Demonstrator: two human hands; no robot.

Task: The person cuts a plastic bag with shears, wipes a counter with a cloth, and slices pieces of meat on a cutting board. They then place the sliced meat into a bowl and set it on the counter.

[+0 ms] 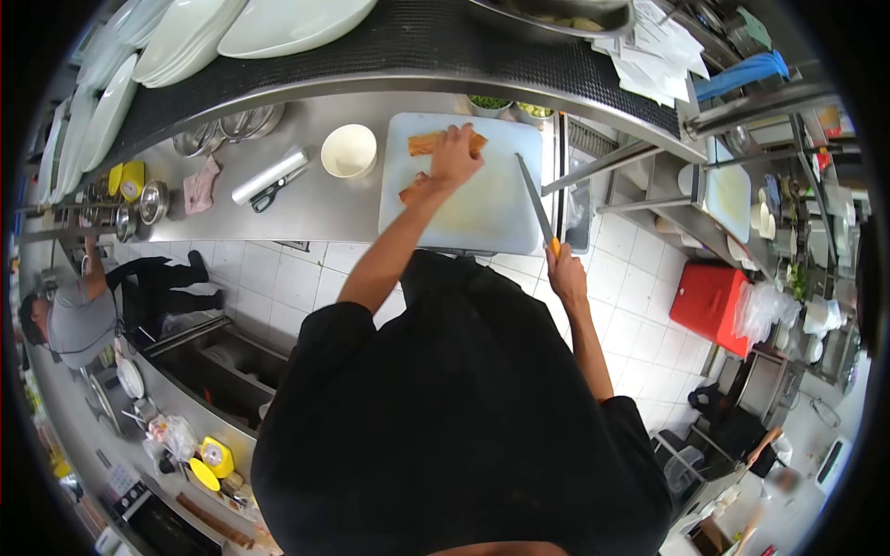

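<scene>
My left hand point(454, 157) rests on an orange-brown piece of food point(425, 145) near the top of the white cutting board point(501, 199), its fingers bent over the piece. A smaller orange-brown piece point(408, 193) lies beneath my left wrist, partly hidden. In my right hand point(566, 273), closed round an orange handle, is a long knife point(535, 199). Its blade points up and to the left over the right side of the board. A white bowl point(349, 151) stands left of the board.
Plastic wrap point(270, 176), black scissors point(278, 188) and a pink cloth point(199, 186) lie further left. Above runs a shelf with white plates point(292, 26). A red cooler box point(708, 307) stands on the floor at right. Another person point(79, 324) is at far left.
</scene>
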